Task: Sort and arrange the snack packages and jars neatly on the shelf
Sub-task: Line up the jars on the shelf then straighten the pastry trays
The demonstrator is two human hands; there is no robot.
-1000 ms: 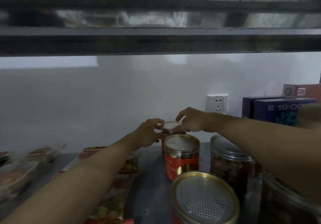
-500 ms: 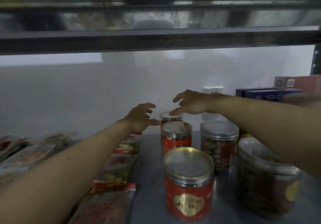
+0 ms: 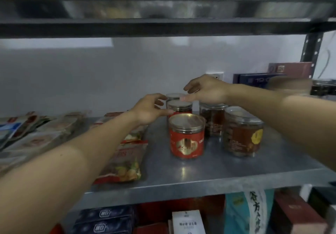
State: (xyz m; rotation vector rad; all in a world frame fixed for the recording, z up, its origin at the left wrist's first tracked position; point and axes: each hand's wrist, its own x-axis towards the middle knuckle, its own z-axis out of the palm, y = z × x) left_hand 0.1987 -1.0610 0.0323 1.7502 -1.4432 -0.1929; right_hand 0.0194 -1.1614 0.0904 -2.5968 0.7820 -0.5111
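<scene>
Three red jars stand in a row running front to back on the metal shelf (image 3: 181, 183): a front red jar (image 3: 186, 139), a middle red jar (image 3: 180, 106) and a rear jar (image 3: 174, 96) mostly hidden behind it. To their right stand two clear brown jars, one near (image 3: 242, 132) and one farther back (image 3: 212, 119). My left hand (image 3: 150, 109) hovers just left of the middle jar, fingers apart. My right hand (image 3: 206, 90) hovers above the rear jars, fingers spread, holding nothing. Snack packages (image 3: 125, 161) lie flat under my left forearm.
More flat snack bags (image 3: 34, 132) cover the shelf's left side. Blue and red boxes (image 3: 261, 79) stand at the back right beside a dark upright post (image 3: 309, 48). Another shelf board (image 3: 163, 26) hangs close above. Boxes (image 3: 187, 221) fill the level below.
Both hands let go of the rear jar and pulled back a little, fingers spreading. The view has drawn back and down, showing the shelf's front edge and the level below.
</scene>
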